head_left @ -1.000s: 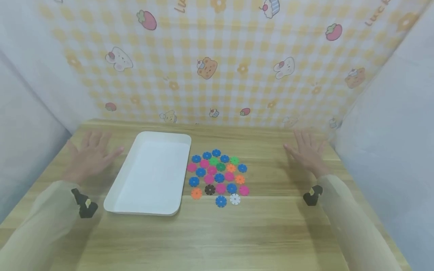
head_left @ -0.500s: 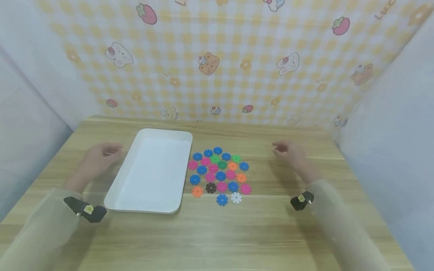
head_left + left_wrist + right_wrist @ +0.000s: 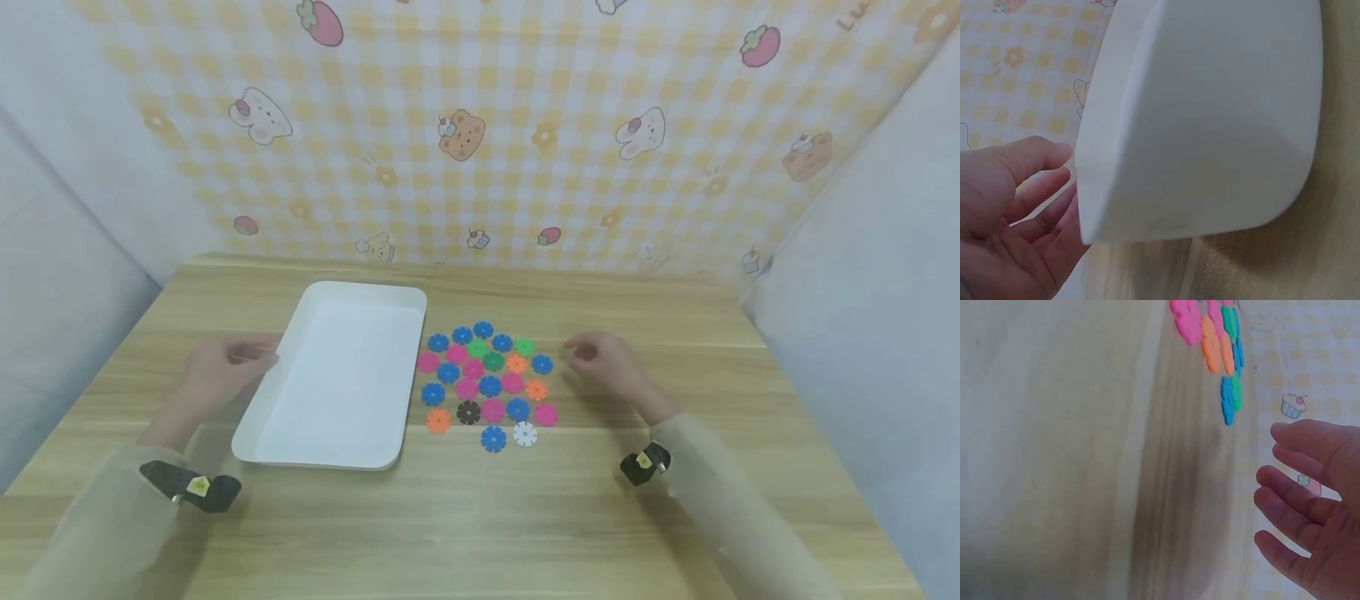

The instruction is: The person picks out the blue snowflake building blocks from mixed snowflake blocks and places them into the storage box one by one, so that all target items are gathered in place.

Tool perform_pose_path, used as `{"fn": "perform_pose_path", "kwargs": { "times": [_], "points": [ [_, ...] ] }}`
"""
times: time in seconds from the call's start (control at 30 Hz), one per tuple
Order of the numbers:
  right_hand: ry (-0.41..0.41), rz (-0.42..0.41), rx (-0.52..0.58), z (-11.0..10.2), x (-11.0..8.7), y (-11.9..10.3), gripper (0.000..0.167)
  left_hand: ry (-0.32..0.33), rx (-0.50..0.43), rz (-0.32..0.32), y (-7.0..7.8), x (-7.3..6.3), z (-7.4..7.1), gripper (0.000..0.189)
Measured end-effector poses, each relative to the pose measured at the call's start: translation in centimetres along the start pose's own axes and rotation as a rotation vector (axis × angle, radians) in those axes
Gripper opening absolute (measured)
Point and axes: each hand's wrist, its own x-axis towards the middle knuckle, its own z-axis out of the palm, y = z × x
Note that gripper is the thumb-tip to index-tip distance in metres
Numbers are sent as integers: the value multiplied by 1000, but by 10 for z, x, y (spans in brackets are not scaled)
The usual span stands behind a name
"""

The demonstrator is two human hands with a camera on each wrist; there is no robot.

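A shallow white rectangular tray [image 3: 348, 375] rests on the wooden table. At its left rim is my left hand [image 3: 217, 375], with bent fingers and the thumb tip right at the edge. In the left wrist view the thumb and fingers [image 3: 1044, 190] stand apart beside the tray wall [image 3: 1210, 125]. Right of the tray lies a loose group of flat notched plastic discs: blue [image 3: 490, 386], pink [image 3: 512, 382], orange [image 3: 536, 389], green [image 3: 492, 361], black [image 3: 468, 412] and white [image 3: 525, 433]. My right hand [image 3: 607, 362] hovers just right of them, fingers loosely bent, holding nothing.
A yellow-and-white checked cloth [image 3: 510, 167] with cartoon prints hangs behind the wooden table [image 3: 480, 525]. White sheets [image 3: 862, 292] close off both sides. Each wrist wears a black strap mount [image 3: 645, 463].
Both hands come inward from lying spread at the sides, their fingers now bent. The left reaches the tray's rim; the right nears the discs. Tray and discs stay put.
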Motion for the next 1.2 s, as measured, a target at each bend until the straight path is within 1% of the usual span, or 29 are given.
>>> {"fn": "perform_pose_path", "kwargs": {
  "times": [0.13,0.23,0.37,0.53,0.8,1.03,1.2],
  "points": [
    [3,-36,-11,6,1,0,28,4,-11,15,-1,-2,3,40],
    [4,-48,-18,9,2,-1,29,6,-6,22,-3,-2,4,38],
    [-16,-64,-22,12,3,-2,30,4,0,27,-3,-3,6,36],
    [-50,-95,-3,17,7,-4,33,3,-4,26,-1,-4,7,36],
    [-99,-90,-3,22,16,-3,34,-2,5,23,-2,-2,8,36],
    [-129,-85,-53,23,22,-2,33,18,4,36,0,-1,9,34],
    [-149,-72,-55,24,25,-3,32,20,-1,36,0,-2,8,34]
  ]
}}
